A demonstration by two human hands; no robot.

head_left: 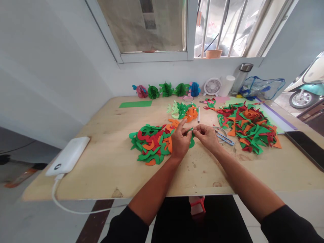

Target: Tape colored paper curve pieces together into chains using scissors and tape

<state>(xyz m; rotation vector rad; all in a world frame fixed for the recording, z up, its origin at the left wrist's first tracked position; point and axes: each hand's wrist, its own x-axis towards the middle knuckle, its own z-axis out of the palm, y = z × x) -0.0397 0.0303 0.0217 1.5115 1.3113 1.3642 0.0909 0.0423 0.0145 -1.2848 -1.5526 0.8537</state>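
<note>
Both hands meet at the middle of the table over a green paper piece [192, 143]. My left hand [181, 140] pinches it between thumb and fingers, with the index finger pointing forward. From the other side, the fingertips of my right hand [206, 135] close on its upper edge. Much of the piece is hidden behind the fingers. Left of my left hand lies a pile of curved paper cutouts [152, 141] in green, red and orange. Just beyond the hands sit an orange paper figure [191, 114] and green paper cutouts [181, 109]. A blue utility knife [224, 137] lies beside my right hand.
A heap of paper scraps [250, 125] covers the right side, near a black phone [306, 146]. Folded paper figures [167, 89] line the wall, beside a small fan [212, 87] and a glass bottle [240, 79]. A white power bank [69, 156] with a cable lies at the left edge.
</note>
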